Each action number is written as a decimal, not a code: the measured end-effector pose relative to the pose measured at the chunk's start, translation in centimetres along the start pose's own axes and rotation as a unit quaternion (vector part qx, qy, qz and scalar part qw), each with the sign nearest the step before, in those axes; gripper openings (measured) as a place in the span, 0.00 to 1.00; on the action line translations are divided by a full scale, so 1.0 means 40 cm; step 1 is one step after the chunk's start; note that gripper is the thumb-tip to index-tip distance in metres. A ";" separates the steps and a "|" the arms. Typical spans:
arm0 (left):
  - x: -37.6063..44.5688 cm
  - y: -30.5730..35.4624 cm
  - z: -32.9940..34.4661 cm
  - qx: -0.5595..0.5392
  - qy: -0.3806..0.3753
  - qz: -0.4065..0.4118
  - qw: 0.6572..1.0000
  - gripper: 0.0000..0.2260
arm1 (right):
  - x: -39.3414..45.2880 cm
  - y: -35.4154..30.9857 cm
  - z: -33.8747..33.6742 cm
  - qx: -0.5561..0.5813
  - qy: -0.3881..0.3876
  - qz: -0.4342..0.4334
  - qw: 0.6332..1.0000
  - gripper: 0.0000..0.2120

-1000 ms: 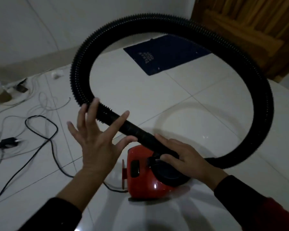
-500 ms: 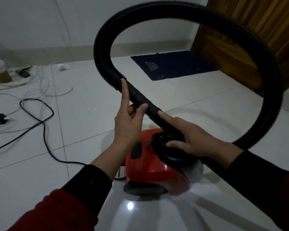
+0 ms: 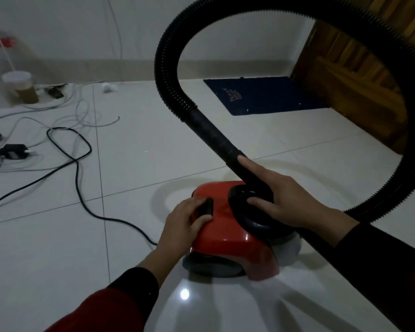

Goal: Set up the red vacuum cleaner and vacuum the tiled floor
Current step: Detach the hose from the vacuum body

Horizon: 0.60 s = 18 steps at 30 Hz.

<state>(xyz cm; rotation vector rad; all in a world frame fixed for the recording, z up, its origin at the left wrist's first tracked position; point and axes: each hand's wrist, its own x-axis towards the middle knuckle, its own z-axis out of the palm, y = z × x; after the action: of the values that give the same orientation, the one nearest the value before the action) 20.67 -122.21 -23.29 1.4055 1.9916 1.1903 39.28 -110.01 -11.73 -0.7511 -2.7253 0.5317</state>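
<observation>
A small red vacuum cleaner (image 3: 228, 226) sits on the white tiled floor (image 3: 141, 164), directly in front of a person in dark sleeves with red upper arms. The left hand (image 3: 185, 224) rests flat on the red casing, its relaxed fingers lying over a black switch (image 3: 207, 206). The right hand (image 3: 280, 200) lies on the black round fitting (image 3: 247, 212) where the hose joins, forefinger stretched straight along the smooth black hose end (image 3: 216, 135), grasping nothing. The ribbed black hose (image 3: 168, 68) arcs high overhead and curves down on the right. A black power cord (image 3: 77, 168) trails left across the tiles. A dark blue mat (image 3: 261, 94) lies before a wooden door (image 3: 359, 75).
</observation>
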 end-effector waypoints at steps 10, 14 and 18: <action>-0.008 -0.009 0.015 0.162 0.083 0.124 0.975 0.16 | 0.005 -0.012 0.007 0.003 0.001 0.005 1.000 0.45; -0.006 -0.015 0.024 0.235 0.110 0.147 0.955 0.14 | 0.006 -0.018 0.007 0.007 -0.004 0.004 1.000 0.45; -0.003 -0.019 0.019 0.288 0.098 0.163 0.939 0.14 | 0.007 -0.014 0.008 0.011 -0.005 0.002 1.000 0.44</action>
<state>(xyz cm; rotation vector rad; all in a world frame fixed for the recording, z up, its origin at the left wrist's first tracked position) 20.87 -122.11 -24.38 2.0324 2.4462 0.9328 38.71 -110.40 -11.72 -0.7504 -2.7227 0.5683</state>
